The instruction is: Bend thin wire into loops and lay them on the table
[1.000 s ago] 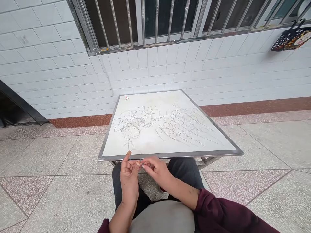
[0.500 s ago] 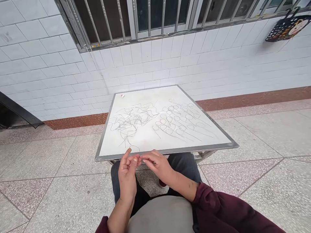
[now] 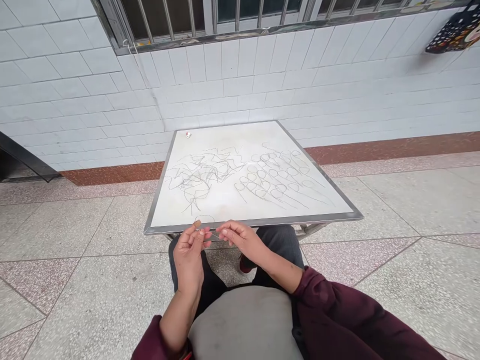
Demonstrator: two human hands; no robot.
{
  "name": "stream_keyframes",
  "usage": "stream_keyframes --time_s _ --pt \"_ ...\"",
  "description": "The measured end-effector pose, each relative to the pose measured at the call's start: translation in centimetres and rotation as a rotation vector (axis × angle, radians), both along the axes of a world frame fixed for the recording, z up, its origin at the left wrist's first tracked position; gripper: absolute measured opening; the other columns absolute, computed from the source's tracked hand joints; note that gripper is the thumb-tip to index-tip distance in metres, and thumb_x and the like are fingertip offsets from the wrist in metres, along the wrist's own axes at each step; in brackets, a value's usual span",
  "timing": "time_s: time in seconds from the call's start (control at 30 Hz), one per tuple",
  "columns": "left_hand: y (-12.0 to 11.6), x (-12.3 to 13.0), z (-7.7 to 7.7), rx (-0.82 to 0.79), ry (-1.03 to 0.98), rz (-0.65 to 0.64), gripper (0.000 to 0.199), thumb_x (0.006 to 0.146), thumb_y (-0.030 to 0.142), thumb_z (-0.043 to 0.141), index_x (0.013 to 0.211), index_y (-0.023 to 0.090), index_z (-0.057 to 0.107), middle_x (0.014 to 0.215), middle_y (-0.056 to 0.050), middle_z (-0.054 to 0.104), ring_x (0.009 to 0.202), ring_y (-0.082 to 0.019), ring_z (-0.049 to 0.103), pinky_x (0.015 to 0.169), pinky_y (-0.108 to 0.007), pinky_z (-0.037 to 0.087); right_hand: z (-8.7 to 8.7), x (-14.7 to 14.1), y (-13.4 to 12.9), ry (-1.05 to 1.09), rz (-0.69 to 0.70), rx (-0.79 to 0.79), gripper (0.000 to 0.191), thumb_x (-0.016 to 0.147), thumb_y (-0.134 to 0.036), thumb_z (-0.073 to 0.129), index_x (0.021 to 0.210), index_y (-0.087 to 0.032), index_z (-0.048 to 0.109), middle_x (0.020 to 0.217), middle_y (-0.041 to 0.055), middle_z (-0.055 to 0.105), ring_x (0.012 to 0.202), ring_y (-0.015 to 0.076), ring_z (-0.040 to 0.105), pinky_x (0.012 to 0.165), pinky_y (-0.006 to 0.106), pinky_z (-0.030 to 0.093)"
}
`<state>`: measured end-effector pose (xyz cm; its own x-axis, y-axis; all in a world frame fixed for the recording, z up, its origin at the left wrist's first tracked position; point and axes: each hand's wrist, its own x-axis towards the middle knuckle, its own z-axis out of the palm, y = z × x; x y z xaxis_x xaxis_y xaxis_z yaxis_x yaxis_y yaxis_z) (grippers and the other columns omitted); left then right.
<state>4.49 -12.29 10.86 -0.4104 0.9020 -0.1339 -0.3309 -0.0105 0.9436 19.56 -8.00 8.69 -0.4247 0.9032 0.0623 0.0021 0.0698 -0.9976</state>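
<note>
A thin wire (image 3: 213, 234) runs between my two hands, just over the near edge of the white table (image 3: 225, 212). My left hand (image 3: 191, 247) pinches it between thumb and fingers, and a curved part of the wire arcs up above that hand. A tan wrap or thimble-like piece sits on one left fingertip. My right hand (image 3: 240, 237) is closed on the wire's other side, fingertips together. On the table's left half lies a tangle of bent wires (image 3: 202, 172). To the right, several wires with looped ends (image 3: 275, 175) are spread out.
A small white and red object (image 3: 188, 134) sits at the table's far left corner. The table stands before a white tiled wall (image 3: 243, 90) with a barred window (image 3: 225, 20). A dotted bag (image 3: 450, 37) hangs at upper right. My legs are under the table's near edge.
My hands have drawn slightly apart, and a stretch of wire now shows between them. The view has tilted down a little. The wires on the table look unmoved.
</note>
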Motion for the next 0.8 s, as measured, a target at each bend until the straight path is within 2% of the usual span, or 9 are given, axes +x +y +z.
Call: stream_keyframes --time_s 0.33,0.4,0.57,0.8 --pt "-0.3 0.3 -0.4 -0.063 -0.028 -0.125 0.043 0.071 0.039 0.073 0.107 0.015 0.064 0.090 -0.009 0.072 0.080 -0.019 0.069 0.065 -0.028 0.054 -0.9 -0.5 0.4 0.118 0.022 -0.183 0.026 0.083 -0.042 0.061 0.091 -0.018 0.064 0.075 -0.0011 0.062 0.063 0.0089 0.052 0.053 0.019 0.037" --pt "-0.2 0.4 -0.6 -0.075 -0.051 -0.143 0.045 0.070 0.043 0.073 0.105 0.014 0.065 0.088 -0.010 0.072 0.080 -0.020 0.070 0.065 -0.029 0.054 -1.2 -0.4 0.4 0.118 0.015 -0.174 0.026 0.084 -0.042 0.060 0.094 -0.018 0.063 0.077 -0.0009 0.063 0.063 0.0092 0.053 0.053 0.020 0.038" --pt "0.1 0.5 -1.1 -0.084 -0.130 -0.156 0.044 0.070 0.044 0.073 0.102 0.015 0.065 0.088 -0.010 0.072 0.081 -0.021 0.070 0.066 -0.030 0.055 -1.7 -0.5 0.4 -0.092 -0.097 0.069 0.021 0.079 -0.035 0.067 0.095 -0.021 0.065 0.081 -0.0001 0.067 0.070 0.0122 0.057 0.068 0.026 0.046" --pt "1.1 0.1 -2.3 -0.164 -0.099 -0.122 0.038 0.067 0.026 0.078 0.102 0.018 0.066 0.100 -0.008 0.071 0.088 -0.020 0.070 0.068 -0.027 0.056 -2.0 -0.6 1.0 -0.321 -0.183 0.342 0.006 0.083 -0.025 0.063 0.087 -0.023 0.068 0.076 -0.0015 0.066 0.070 0.0128 0.058 0.066 0.023 0.044"
